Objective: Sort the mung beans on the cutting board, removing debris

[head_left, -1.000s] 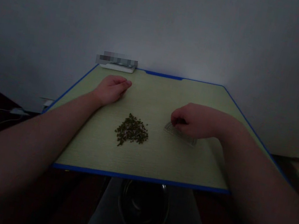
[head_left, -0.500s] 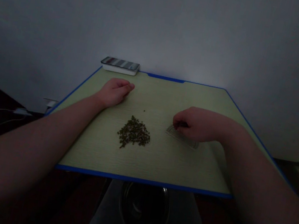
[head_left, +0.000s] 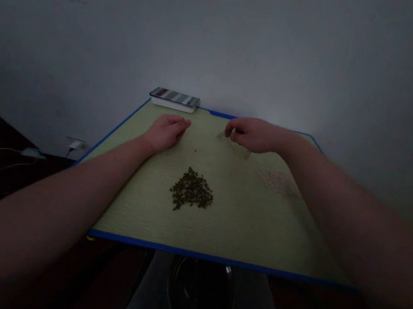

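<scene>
Two hands out over that surface [head_left: 252, 236]. What has the right hand [head_left: 253, 135] got?

A clear strip [head_left: 235, 146], pinched in its fingertips [head_left: 229, 132]. The hand is closed on it, though the dim light hides exactly how.

Which way does the strip lie?

Its long axis slants from under those fingertips down toward the person's right, near the surface's far edge.

And the left hand [head_left: 166, 133]?

Palm down on the surface, fingers loosely curled, holding nothing.

Where's the seed pile [head_left: 191, 190] from them?

Nearer the person, below and between the hands. The left hand is closer to it; the strip lies up and to the right of it, well apart.

What's in the far corner?

A phone [head_left: 174, 96] on a white box [head_left: 173, 105].
</scene>
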Available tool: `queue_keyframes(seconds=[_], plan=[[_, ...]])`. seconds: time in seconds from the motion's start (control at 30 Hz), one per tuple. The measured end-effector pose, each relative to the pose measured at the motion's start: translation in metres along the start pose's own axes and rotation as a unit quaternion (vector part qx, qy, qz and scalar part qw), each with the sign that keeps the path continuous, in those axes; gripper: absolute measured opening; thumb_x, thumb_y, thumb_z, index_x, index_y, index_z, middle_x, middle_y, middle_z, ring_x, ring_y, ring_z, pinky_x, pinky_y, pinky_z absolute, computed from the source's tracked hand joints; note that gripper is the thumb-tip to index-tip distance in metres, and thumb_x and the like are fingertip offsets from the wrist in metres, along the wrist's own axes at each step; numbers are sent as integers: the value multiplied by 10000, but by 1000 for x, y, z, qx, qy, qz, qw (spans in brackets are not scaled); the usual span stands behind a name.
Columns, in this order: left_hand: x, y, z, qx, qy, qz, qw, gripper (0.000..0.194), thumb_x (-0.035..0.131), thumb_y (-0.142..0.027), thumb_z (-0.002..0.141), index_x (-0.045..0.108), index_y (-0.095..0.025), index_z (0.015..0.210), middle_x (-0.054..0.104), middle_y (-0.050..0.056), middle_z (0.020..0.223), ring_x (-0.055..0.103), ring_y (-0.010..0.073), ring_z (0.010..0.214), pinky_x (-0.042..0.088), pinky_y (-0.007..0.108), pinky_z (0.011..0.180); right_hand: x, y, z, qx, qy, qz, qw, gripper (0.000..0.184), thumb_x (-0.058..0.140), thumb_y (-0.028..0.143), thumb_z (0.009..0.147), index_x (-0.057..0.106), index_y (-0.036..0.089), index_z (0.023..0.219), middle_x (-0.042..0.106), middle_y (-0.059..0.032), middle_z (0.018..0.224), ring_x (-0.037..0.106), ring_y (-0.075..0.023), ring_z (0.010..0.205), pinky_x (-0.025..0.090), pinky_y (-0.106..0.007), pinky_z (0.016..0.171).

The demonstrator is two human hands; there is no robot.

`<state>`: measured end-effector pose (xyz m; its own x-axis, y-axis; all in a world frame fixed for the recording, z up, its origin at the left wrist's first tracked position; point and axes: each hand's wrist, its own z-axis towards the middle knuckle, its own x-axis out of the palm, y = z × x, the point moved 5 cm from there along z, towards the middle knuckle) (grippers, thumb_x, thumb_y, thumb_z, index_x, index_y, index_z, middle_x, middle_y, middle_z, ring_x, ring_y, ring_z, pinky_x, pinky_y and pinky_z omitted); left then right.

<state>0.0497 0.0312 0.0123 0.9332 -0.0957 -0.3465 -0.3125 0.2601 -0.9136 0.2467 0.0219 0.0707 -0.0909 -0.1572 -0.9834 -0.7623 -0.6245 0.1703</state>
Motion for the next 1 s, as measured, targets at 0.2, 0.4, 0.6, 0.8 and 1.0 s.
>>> queue_keyframes(seconds=[0.2, 0.4, 0.6, 0.8, 1.0], plan=[[-12, 6, 4, -22, -98, -61, 993, 347, 448, -426, 755, 362, -199, 508, 334, -46, 384, 292, 76, 347, 196, 247, 372, 19, 19, 78, -86, 63, -42, 993, 308, 489, 217, 796, 627, 131, 1058, 648, -112, 1034, 571, -195, 870, 363, -278, 722], [-17, 11, 8, -16, -125, -65, 990, 372, 436, -459, 761, 356, -202, 505, 344, -41, 386, 302, 77, 351, 207, 249, 376, 37, 58, 85, -133, 113, -47, 983, 335, 526, 240, 781, 633, 161, 1088, 662, -81, 1000, 571, -185, 832, 360, -279, 707], [-14, 9, 7, -3, -114, -74, 991, 369, 459, -444, 755, 365, -198, 497, 336, -45, 384, 301, 76, 353, 215, 247, 379, 46, 75, 49, -189, 170, -34, 967, 258, 488, 196, 777, 651, 166, 975, 671, -51, 895, 556, -152, 733, 368, -262, 662], [-12, 8, 6, -16, -104, -99, 990, 357, 487, -411, 749, 365, -193, 494, 325, -51, 389, 286, 67, 350, 192, 241, 370, 16, 54, -1, -153, 104, 36, 982, 233, 466, 199, 797, 618, 138, 963, 649, -66, 917, 549, -149, 769, 385, -252, 670], [-11, 9, 7, -7, -97, -82, 992, 362, 493, -397, 751, 389, -183, 479, 326, -48, 385, 288, 66, 357, 189, 238, 374, -26, 14, -72, -3, -67, 127, 990, 235, 451, 275, 815, 583, 163, 973, 616, -24, 806, 521, -134, 673, 375, -246, 587]])
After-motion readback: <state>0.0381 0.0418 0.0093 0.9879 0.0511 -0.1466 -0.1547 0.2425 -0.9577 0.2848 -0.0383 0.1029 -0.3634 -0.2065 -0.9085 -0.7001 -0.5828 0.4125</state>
